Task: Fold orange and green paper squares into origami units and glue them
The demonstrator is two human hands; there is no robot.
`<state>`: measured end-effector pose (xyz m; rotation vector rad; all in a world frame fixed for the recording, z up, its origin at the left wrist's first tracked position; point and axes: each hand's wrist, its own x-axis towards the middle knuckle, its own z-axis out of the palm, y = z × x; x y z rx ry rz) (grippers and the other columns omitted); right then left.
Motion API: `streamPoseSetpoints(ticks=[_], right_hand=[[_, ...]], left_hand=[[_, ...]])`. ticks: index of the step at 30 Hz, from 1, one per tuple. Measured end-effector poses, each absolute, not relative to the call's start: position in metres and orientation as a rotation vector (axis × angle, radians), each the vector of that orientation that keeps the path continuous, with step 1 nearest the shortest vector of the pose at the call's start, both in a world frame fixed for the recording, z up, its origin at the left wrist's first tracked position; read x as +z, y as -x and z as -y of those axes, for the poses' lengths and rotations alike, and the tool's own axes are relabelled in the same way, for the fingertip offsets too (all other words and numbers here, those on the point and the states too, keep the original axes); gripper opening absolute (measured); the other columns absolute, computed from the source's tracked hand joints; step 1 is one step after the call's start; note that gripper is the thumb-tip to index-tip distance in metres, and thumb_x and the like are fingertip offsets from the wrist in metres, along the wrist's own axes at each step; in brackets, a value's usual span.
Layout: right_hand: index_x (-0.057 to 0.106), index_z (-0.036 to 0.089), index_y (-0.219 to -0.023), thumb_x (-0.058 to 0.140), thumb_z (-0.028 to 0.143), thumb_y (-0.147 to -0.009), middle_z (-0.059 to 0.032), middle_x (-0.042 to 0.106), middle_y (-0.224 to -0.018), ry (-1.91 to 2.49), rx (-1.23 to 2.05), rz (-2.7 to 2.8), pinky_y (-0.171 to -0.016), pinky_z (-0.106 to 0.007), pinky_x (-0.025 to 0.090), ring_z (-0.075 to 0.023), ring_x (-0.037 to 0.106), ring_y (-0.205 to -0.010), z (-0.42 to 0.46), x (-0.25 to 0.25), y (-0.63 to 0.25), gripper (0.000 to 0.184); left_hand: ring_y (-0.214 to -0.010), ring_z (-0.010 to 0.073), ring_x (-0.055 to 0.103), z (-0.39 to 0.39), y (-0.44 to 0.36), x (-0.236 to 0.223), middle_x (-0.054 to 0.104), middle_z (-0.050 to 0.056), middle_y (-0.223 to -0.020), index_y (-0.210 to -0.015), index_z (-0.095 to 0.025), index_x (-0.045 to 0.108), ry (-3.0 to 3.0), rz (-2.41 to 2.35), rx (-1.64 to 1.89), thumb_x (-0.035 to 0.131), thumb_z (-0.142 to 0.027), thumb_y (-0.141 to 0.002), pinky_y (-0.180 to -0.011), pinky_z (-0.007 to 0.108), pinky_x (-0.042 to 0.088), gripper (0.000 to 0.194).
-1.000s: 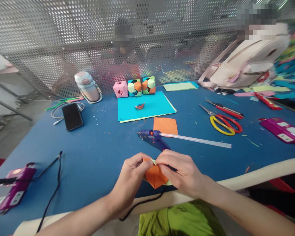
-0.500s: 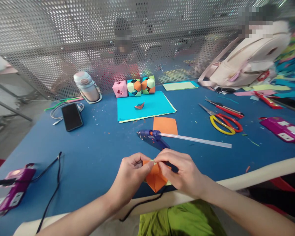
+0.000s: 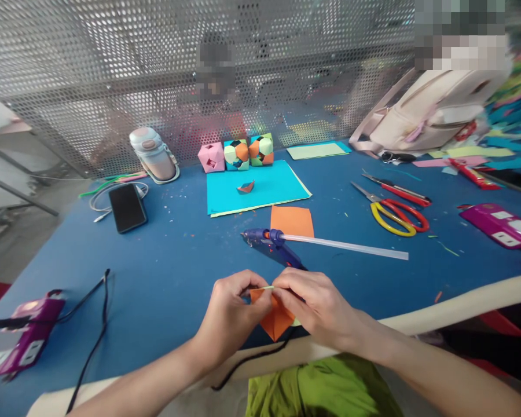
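Observation:
Both hands pinch a folded orange and pale green paper piece (image 3: 275, 324) close to the table's front edge. My left hand (image 3: 238, 304) grips its left upper edge between thumb and fingers. Opposite it, my right hand (image 3: 312, 298) holds the upper right side, fingertips almost meeting the left ones at a pale green strip. Part of the paper is hidden behind the fingers. Just beyond lies a blue glue gun (image 3: 273, 243) with a long clear glue stick (image 3: 351, 248) in it. An orange paper square (image 3: 292, 220) lies partly behind the glue gun.
Blue sheets (image 3: 256, 202) bear a small folded piece (image 3: 246, 187); folded paper balls (image 3: 237, 154) stand behind. Scissors (image 3: 393, 217) and a red cutter (image 3: 397, 190) lie right. A phone (image 3: 127, 207), bottle (image 3: 153, 155) and purple power strip (image 3: 30, 333) with black cable are left. A backpack (image 3: 434, 110) leans at back right.
My right fingers have closed in a little over the paper's top edge, and the paper has tilted slightly. Both hands keep their hold; the things on the table stay put.

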<state>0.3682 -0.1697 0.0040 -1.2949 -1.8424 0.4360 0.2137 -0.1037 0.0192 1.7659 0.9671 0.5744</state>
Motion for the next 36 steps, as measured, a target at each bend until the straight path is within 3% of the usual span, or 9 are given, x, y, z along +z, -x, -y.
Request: streamPoseSetpoints(ticks=[6, 15, 19, 24, 30, 36], right_hand=[[0.058, 0.019, -0.081, 0.041, 0.019, -0.094, -0.0004, 0.060, -0.073, 1.388, 0.640, 1.784, -0.061, -0.022, 0.042, -0.0104, 0.055, -0.066, 0.170, 0.014, -0.376, 0.021], [0.056, 0.016, -0.094, 0.038, 0.017, -0.094, -0.0061, 0.061, -0.082, 1.330, 0.439, 1.976, -0.067, -0.028, 0.046, -0.0163, 0.057, -0.075, 0.172, 0.004, -0.373, 0.019], [0.051, 0.016, -0.104, 0.048, 0.023, -0.089, -0.0082, 0.062, -0.087, 1.323, 0.325, 1.834, -0.068, -0.030, 0.049, -0.0180, 0.059, -0.077, 0.175, 0.005, -0.370, 0.017], [0.051, 0.017, -0.096, 0.042, 0.015, -0.091, -0.0057, 0.061, -0.081, 1.370, 0.239, 1.757, -0.062, -0.027, 0.047, -0.0156, 0.059, -0.070, 0.173, 0.001, -0.370, 0.011], [0.054, 0.017, -0.097, 0.036, 0.010, -0.092, -0.0059, 0.060, -0.081, 1.349, 0.253, 1.916, -0.064, -0.029, 0.048, -0.0165, 0.058, -0.071, 0.172, -0.001, -0.372, 0.020], [0.050, 0.014, -0.110, 0.050, 0.020, -0.089, -0.0084, 0.063, -0.087, 1.407, 0.097, 1.729, -0.067, -0.029, 0.051, -0.0171, 0.062, -0.074, 0.171, -0.005, -0.369, 0.022]], left_hand=[[-0.047, 0.0091, 0.045, 0.099, -0.213, 0.023, 0.056, -0.002, -0.052, -0.062, -0.016, 0.062, -1.589, -0.961, 0.489, 0.061, -0.030, -0.074, -0.045, 0.019, 0.035, 0.018], [-0.056, 0.0100, 0.049, 0.099, -0.208, 0.015, 0.059, 0.001, -0.061, -0.062, -0.015, 0.060, -2.229, -0.785, 0.525, 0.053, -0.015, -0.079, -0.055, 0.022, 0.036, 0.019], [-0.057, 0.0109, 0.050, 0.096, -0.210, 0.018, 0.059, 0.002, -0.062, -0.059, -0.015, 0.057, -1.975, -0.901, 0.615, 0.053, -0.020, -0.080, -0.054, 0.022, 0.037, 0.021], [-0.054, 0.0089, 0.044, 0.097, -0.214, 0.015, 0.055, -0.001, -0.061, -0.060, -0.016, 0.052, -1.625, -0.972, 0.585, 0.057, -0.029, -0.078, -0.049, 0.020, 0.033, 0.023], [-0.048, 0.0076, 0.040, 0.099, -0.214, 0.011, 0.049, -0.006, -0.052, -0.081, -0.016, 0.056, -1.499, -0.902, 0.383, 0.061, -0.035, -0.076, -0.046, 0.019, 0.030, 0.019], [-0.051, 0.0083, 0.045, 0.098, -0.217, 0.013, 0.055, -0.003, -0.059, -0.065, -0.017, 0.052, -1.449, -0.986, 0.551, 0.058, -0.032, -0.074, -0.048, 0.020, 0.033, 0.019]])
